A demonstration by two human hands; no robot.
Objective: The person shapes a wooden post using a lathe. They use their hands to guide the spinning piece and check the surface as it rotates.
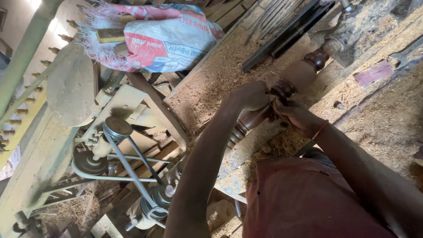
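A dark brown turned wooden spindle (294,78) with rings and a round bulb lies mounted on a lathe, running from lower left to upper right. My left hand (252,94) is closed over its middle from above. Just beside it, my right hand (296,117), with a red thread at the wrist, curls its fingers around the spindle's narrow neck from the other side. Whether a cloth or paper sits under the fingers cannot be told. My red shirt (308,198) fills the lower right.
Sawdust and shavings (211,83) cover the wooden bench. A white and red printed sack (163,39) lies at the top. Belt-driven pulleys (116,128) and a motor frame stand at the left. Dark slats (286,31) and a reddish paper piece (373,72) lie beyond the spindle.
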